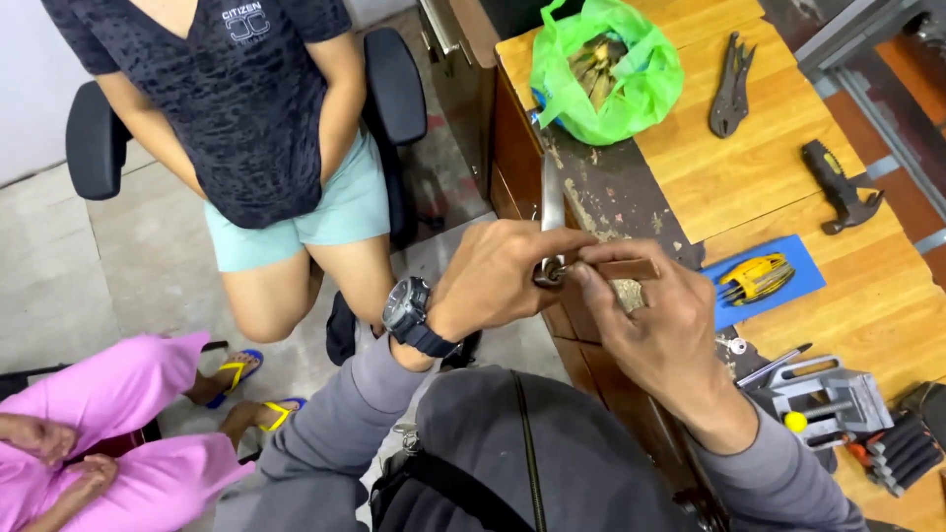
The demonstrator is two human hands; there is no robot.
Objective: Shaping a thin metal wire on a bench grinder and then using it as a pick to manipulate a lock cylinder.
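My left hand (498,281), with a dark wristwatch, is closed around the lower end of a metal lever door handle (551,202) at the edge of the wooden workbench (749,163). My right hand (655,330) pinches a thin brown flat piece (631,268) between thumb and fingers, its tip touching the round base of the handle. Both hands meet at that base, which they mostly hide.
On the bench lie a green plastic bag (611,74) of metal parts, locking pliers (731,87), a hammer (840,187), a yellow tool on a blue card (757,279) and a grey clamp (823,394). A person sits in an office chair (394,89); another in pink sits lower left.
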